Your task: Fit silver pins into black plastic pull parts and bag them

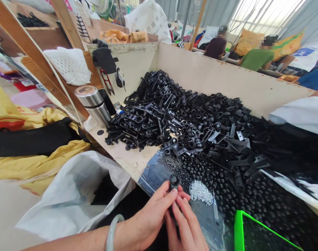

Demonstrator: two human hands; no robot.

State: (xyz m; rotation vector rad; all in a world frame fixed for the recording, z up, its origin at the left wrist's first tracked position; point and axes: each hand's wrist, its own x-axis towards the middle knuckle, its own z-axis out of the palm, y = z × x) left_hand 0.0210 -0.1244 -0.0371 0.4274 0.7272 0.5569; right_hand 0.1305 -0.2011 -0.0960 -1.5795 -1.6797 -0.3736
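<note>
Both hands meet at the front edge of the bench around one black plastic part (174,180) with a round, notched ring at its upper end. My left hand (150,212), with a pale bangle on the wrist, pinches it between thumb and fingers. Close against it, my right hand (186,221) has its fingers closed on the part's lower portion, which the fingers hide. Just beyond the hands lie small dark pieces (170,163) on a blue denim cloth (150,174). A heap of silvery pins or screws (200,191) sits right of the fingers, beside a thin pointed tool (215,207).
Black ring-ended parts (145,118) are piled at the back left, and round black balls (242,205) spread to the right. A green-rimmed tray (238,226) stands front right. A steel flask (96,108) stands left, above an open white sack (69,191). Two people sit beyond the partition.
</note>
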